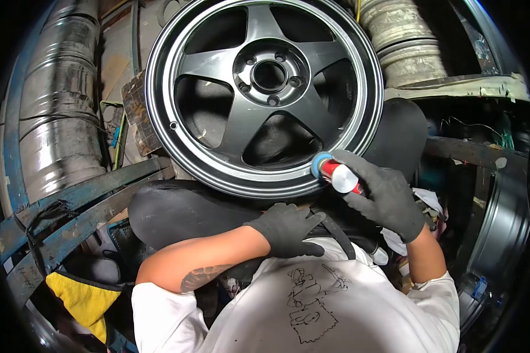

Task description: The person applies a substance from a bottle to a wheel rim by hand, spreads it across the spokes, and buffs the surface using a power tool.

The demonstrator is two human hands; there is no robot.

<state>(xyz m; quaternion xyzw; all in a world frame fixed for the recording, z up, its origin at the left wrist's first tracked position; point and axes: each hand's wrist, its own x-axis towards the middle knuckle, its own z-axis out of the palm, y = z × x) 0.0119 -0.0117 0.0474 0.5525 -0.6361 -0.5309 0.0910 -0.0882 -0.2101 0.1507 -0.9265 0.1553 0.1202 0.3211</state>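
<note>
Right hand [383, 197] fingers grip a polishing tool [335, 172], its axis angled up-left onto the wheel [259, 88] rim; left hand [288, 228] rests curled below the wheel, holding nothing.

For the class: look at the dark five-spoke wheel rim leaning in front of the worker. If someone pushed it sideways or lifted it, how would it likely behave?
The wheel rim looks like rigid cast metal, so probably stiff and heavy for its size. Standing on its round edge against the black seat-like pad, it may roll or tip if pushed. Its glossy lip looks slippery; the right hand holds a red tool at it, and the left hand rests below.
</note>
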